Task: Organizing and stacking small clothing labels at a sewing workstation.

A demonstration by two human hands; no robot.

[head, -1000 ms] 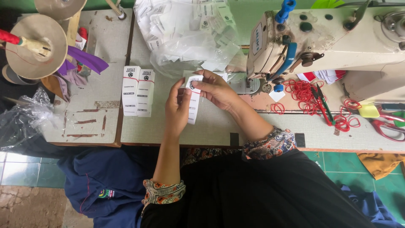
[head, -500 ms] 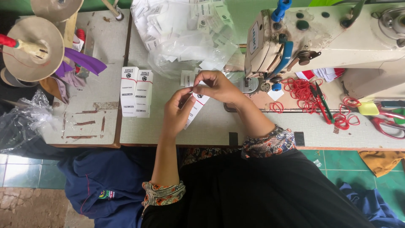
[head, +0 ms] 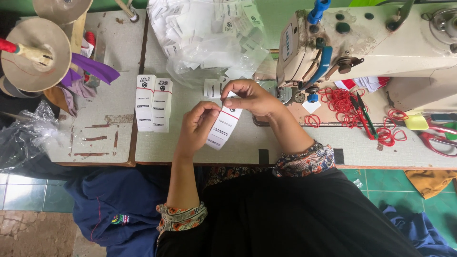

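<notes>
Left hand (head: 197,126) and right hand (head: 247,97) both pinched shut on one white label (head: 223,126), above bare surface (head: 247,147) near the front edge. Two label stacks (head: 153,103) at nine o'clock; sewing machine (head: 362,43) at two o'clock.

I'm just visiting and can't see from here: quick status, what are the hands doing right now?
Left hand and right hand both pinch one white tag bundle above the table. Two tag bundles lie left. Nothing blocks the hands.
</notes>
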